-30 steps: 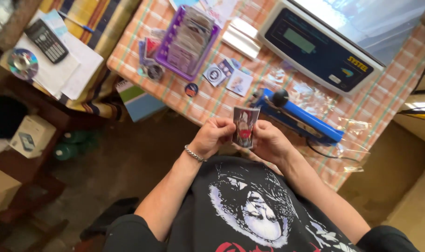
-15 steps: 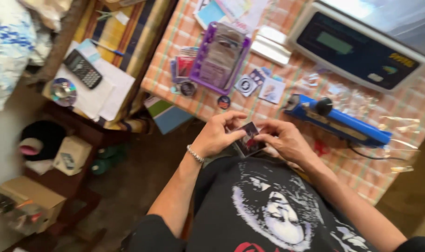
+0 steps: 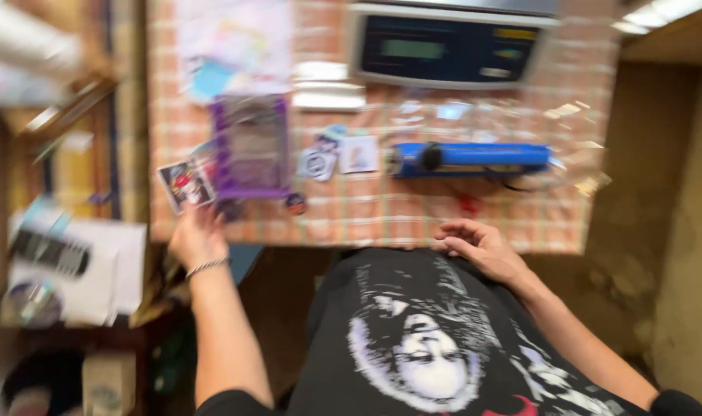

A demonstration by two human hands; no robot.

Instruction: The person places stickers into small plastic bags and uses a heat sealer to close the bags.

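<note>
- Fingers of left hand (image 3: 198, 235): pinched on one small picture card (image 3: 186, 184), held at the left front corner of the table (image 3: 381, 219); card tilted, picture side up, just beside the purple tray (image 3: 251, 146).
- Fingers of right hand (image 3: 482, 245): loosely curled, grasping nothing, resting at the front edge of the table, near the middle.
- One metal bracelet (image 3: 207, 266) on the left wrist.
- One purple tray on the left part of the checked cloth; contents too blurred to count.
- Two small white cards (image 3: 339, 158) side by side, right of the tray; one dark round badge (image 3: 295, 203) in front of the tray.
- One blue bar-shaped device (image 3: 470, 157) lying crosswise, right of the white cards.
- One digital scale (image 3: 447, 48) at the far edge.
- Bare cloth along the front edge between both hands and in front of the blue device.
- Left of the table: one remote control (image 3: 52, 252) on white paper, one disc (image 3: 29, 302) below it, both well apart from the card.
</note>
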